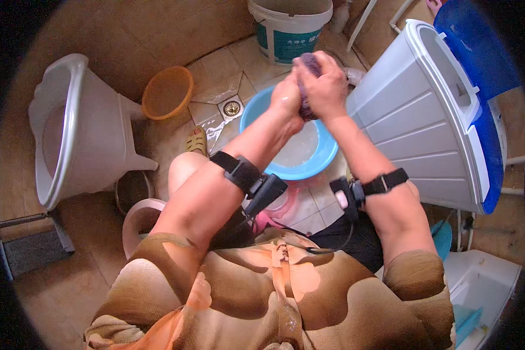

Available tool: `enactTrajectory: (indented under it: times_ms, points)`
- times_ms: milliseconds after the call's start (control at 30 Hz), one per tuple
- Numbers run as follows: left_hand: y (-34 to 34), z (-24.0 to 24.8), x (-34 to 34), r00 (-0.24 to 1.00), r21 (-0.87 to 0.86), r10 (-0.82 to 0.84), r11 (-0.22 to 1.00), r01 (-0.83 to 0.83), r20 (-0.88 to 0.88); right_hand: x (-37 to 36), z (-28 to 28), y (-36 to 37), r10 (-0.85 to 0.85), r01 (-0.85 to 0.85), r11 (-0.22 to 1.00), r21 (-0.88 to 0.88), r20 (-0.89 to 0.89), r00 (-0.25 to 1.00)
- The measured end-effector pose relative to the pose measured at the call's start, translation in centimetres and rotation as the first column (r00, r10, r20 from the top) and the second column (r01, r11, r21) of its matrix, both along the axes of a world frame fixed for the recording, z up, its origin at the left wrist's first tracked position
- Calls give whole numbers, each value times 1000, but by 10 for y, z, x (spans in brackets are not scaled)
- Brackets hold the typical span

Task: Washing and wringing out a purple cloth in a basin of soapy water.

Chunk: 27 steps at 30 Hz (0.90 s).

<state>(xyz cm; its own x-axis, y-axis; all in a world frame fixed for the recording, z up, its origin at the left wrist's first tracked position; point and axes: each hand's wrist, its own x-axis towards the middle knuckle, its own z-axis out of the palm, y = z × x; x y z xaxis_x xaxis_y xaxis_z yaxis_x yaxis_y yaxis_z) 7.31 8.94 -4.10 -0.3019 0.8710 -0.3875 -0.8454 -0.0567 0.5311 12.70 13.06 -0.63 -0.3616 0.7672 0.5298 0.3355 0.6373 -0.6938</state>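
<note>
A bunched-up dark purple cloth (307,104) is squeezed between my two hands, above the far side of a light blue basin (300,172). My left hand (286,98) presses on its left side, fingers closed. From the other side, my right hand (326,86) wraps round it with bent fingers. Cloudy water (297,149) lies in the basin. Most of the cloth is covered by my fingers, so its kind cannot be made out.
A white-and-green bucket (290,35) stands beyond the basin. At right is a pale washing machine (408,116) with a blue lid (478,46). To the left are a floor drain (231,108), an orange basin (168,92), a white plastic chair (99,111) and a sandal (196,140).
</note>
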Motion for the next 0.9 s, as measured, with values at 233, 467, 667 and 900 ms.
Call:
enactTrajectory:
  times_ms: [233, 467, 667, 900]
  points:
    - [1, 7, 1, 997, -33, 55, 998, -57, -56, -1, -20, 20, 91, -79, 986, 147, -77, 993]
    - [2, -13, -28, 999, 257, -45, 966, 37, 28, -5, -4, -12, 403, -389, 915, 108, -202, 892]
    - [14, -53, -62, 999, 522, -24, 852, 33, -24, -21, 28, -47, 487, -446, 870, 211, -218, 846]
    - [5, 7, -1, 999, 131, -50, 990, 51, -8, -4, 10, -25, 240, -228, 970, 87, -165, 957]
